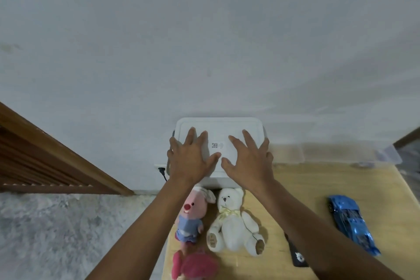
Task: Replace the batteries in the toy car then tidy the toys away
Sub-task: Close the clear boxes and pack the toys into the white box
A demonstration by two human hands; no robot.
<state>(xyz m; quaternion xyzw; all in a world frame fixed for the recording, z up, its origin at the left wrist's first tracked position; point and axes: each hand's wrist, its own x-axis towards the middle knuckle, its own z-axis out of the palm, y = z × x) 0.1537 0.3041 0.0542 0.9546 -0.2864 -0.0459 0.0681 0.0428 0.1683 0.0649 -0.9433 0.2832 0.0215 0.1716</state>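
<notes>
The blue toy car lay near the right edge of the wooden tabletop, its length running from the far side toward the near side, with neither hand on it. Left of it, close to the near edge, a black object showed partly from under the person's right forearm; what it was could not be told.

Further left, a white teddy bear with a pale yellow bow lay on its back in the middle of the tabletop. Just beside it, along the left edge, lay a pink plush in a blue outfit. A second, deeper pink plush sat at the near left corner, partly cut off by the frame.

At the far left corner, against the wall, stood a white box with its white lid on. Both hands lay on that lid. The left hand was spread flat with straight fingers over the lid's left half, and the right hand was spread the same way over its right half; neither gripped anything. A small printed code showed on the lid between them.

Along the far edge to the right of the box rested a clear plastic container. Beyond the tabletop's left edge were a plug in a wall socket, a slatted wooden panel and a grey shaggy rug.
</notes>
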